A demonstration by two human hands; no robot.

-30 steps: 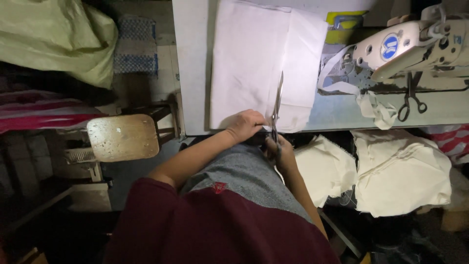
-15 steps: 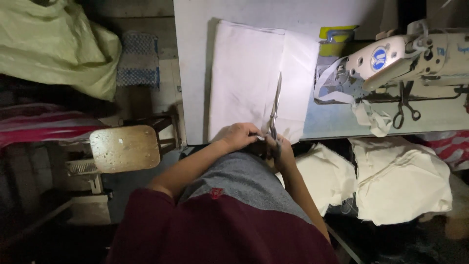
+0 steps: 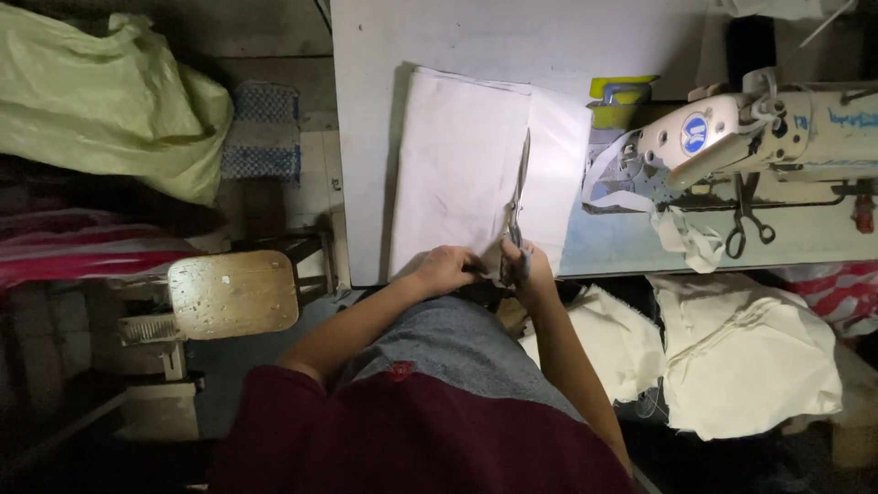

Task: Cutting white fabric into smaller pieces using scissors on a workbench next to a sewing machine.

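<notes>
Wooden stool [image 3: 233,293], sewing machine [image 3: 777,137], perhaps sacks [image 3: 110,101]

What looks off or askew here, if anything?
Little stands out. Cream fabric pieces lie heaped below the table edge, and a loose strip dangles under the sewing machine. The right hand holds scissors on flat white cloth.

Counted: two scissors [image 3: 518,197] [image 3: 748,220], one sewing machine [image 3: 777,137], one white cloth [image 3: 476,169], one stool [image 3: 233,293].

White cloth [image 3: 457,169], pale-green bag [image 3: 110,101], blue-checked mat [image 3: 262,133], maroon shirt [image 3: 412,439].
</notes>
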